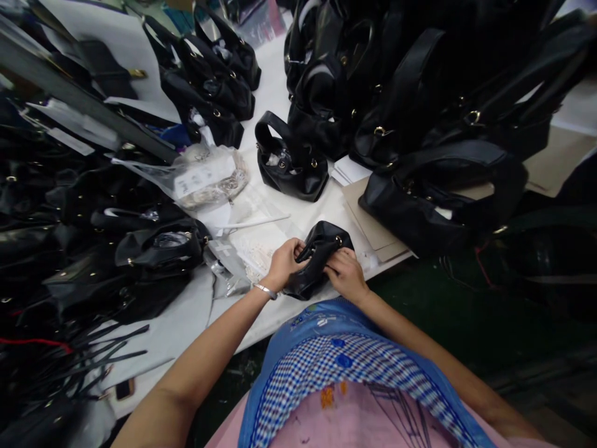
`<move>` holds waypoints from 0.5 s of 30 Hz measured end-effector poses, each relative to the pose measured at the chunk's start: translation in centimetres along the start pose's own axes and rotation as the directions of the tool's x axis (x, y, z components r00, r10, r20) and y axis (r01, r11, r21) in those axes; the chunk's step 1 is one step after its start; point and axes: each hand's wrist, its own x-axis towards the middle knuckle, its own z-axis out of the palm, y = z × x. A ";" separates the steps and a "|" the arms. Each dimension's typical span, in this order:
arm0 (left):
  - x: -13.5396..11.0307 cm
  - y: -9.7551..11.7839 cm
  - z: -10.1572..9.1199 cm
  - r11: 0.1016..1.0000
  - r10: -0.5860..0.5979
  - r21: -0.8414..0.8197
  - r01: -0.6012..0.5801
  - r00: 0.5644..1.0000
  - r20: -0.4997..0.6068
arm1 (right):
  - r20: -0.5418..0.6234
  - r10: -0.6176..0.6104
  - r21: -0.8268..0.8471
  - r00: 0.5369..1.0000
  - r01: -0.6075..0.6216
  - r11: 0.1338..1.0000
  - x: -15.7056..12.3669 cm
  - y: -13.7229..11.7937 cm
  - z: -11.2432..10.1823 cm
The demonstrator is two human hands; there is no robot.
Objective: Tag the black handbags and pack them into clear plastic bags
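On a white counter [271,74], I remotely see a small black handbag [318,261] near the front edge, gripped by the fingers of the left hand [284,262] on its left side and the right hand [347,274] on its right. Beyond it stands another handbag [295,179].

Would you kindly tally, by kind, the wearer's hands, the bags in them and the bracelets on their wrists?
Hands, left hand and right hand: 2
Black bag: 1
Bracelet: 1
Total: 4
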 end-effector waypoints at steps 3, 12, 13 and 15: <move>-0.7 0.3 0.5 0.998 0.028 0.062 -0.025 0.999 -0.041 | -0.054 0.032 0.033 0.998 -0.030 0.999 0.0 -0.1 0.2; -1.7 0.1 -0.4 0.997 0.069 0.018 -0.069 0.998 -0.014 | -0.033 0.094 0.079 0.995 -0.091 0.993 -1.1 0.6 0.8; -1.5 -0.2 -0.6 0.998 0.059 -0.009 -0.059 0.998 -0.006 | -0.030 0.101 0.081 0.994 -0.098 0.992 -1.0 0.6 0.9; -1.0 -0.8 -1.0 0.999 0.030 -0.031 -0.029 1.000 0.007 | -0.026 0.115 0.082 0.993 -0.113 0.990 -0.4 0.4 1.0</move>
